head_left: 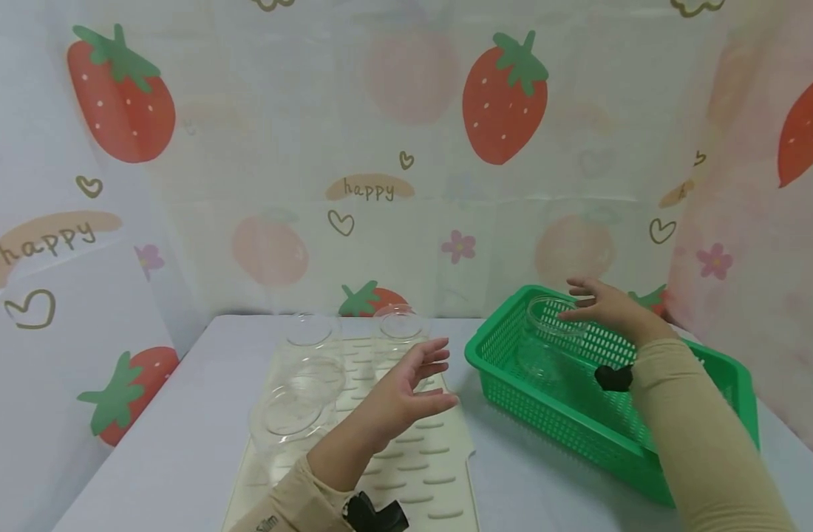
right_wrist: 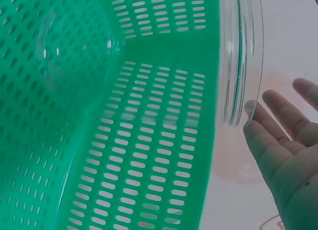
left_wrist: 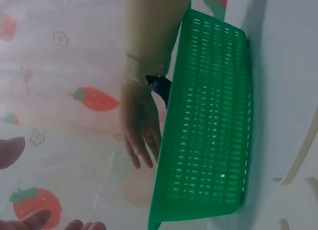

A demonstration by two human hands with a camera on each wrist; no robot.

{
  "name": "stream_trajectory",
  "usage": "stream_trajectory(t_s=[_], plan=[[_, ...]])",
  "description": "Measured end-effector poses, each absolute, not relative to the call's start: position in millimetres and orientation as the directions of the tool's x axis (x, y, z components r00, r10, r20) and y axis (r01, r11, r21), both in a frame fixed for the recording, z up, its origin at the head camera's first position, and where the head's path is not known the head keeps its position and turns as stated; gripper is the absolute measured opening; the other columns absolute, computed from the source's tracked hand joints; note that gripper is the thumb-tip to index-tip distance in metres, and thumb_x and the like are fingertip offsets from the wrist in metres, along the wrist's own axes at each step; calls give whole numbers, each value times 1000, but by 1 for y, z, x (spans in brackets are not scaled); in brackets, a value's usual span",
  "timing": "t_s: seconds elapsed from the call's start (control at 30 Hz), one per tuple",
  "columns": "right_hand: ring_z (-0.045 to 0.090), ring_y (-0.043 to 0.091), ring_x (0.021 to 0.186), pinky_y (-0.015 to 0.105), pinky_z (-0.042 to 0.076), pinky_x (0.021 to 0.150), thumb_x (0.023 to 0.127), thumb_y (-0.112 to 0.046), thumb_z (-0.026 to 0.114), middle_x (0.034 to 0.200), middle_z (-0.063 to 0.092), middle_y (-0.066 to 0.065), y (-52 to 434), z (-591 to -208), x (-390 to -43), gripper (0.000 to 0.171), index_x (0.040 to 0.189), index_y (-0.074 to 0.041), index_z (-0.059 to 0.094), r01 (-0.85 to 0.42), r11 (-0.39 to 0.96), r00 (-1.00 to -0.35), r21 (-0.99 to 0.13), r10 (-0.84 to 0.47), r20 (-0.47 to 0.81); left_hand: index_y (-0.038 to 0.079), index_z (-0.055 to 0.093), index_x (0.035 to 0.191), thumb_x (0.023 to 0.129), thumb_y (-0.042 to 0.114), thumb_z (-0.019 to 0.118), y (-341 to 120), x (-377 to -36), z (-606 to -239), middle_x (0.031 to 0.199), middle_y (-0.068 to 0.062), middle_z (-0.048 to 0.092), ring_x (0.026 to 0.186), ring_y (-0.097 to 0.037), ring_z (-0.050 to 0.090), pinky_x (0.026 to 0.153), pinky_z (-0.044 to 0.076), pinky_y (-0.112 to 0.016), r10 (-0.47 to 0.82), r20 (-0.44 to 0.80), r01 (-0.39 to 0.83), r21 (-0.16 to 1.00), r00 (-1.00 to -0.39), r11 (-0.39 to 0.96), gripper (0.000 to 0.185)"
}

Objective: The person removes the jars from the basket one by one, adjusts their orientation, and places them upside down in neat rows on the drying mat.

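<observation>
My right hand (head_left: 602,307) reaches over the far end of a green slotted basket (head_left: 579,432). Its straight fingers touch the rim of a clear glass jar (head_left: 551,318) standing in the basket. In the right wrist view the jar's threaded mouth (right_wrist: 241,56) sits just past my fingertips (right_wrist: 253,121), palm open. A second clear jar (head_left: 538,360) lies lower in the basket. My left hand (head_left: 413,377) hovers open, fingers spread, above a cream ribbed mat (head_left: 420,462), holding nothing. The nearest jar on the mat (head_left: 316,373) is left of it.
Several clear jars stand on the mat, among them two at the back (head_left: 310,329) (head_left: 400,321) and one in front (head_left: 287,417). The basket (left_wrist: 208,115) lies to the right of the mat on a pale table (head_left: 174,443). Strawberry-print sheets close off the back and sides.
</observation>
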State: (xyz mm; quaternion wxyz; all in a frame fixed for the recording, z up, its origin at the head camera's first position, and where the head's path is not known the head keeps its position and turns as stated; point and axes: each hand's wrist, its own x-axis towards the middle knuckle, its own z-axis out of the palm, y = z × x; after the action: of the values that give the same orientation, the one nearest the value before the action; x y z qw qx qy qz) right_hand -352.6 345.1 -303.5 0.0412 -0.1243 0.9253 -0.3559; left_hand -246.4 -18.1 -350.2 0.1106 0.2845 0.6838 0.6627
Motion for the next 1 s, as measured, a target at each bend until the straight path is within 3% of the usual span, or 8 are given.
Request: stream_trajectory(t_s=[0.13, 0.67, 1.0], plan=[[27, 44, 129, 57, 36, 96, 79, -44, 68, 145, 23, 26, 351, -306, -353, 95, 146, -5, 14, -205, 727, -965, -655, -262, 11, 15, 31, 140, 83, 10, 67, -17, -247, -351, 140, -10, 34, 131, -24, 32, 100, 39, -38, 538, 232, 249, 968, -810, -44, 68], [31, 45, 127, 57, 35, 96, 80, -31, 69, 142, 28, 28, 362, -310, -349, 94, 146, -5, 8, -226, 712, -952, -664, -307, -5, 15, 31, 140, 82, 12, 68, -18, -249, -355, 139, -9, 35, 130, -24, 33, 100, 39, -37, 538, 235, 265, 964, -810, -22, 69], [33, 46, 125, 55, 38, 95, 79, -36, 69, 139, 35, 27, 360, -315, -347, 95, 146, -2, 11, -261, 691, -935, -674, -354, -1, 13, 31, 140, 83, 9, 67, -21, -249, -355, 139, -10, 35, 130, -24, 34, 101, 38, -38, 532, 233, 259, 965, -814, -26, 68]])
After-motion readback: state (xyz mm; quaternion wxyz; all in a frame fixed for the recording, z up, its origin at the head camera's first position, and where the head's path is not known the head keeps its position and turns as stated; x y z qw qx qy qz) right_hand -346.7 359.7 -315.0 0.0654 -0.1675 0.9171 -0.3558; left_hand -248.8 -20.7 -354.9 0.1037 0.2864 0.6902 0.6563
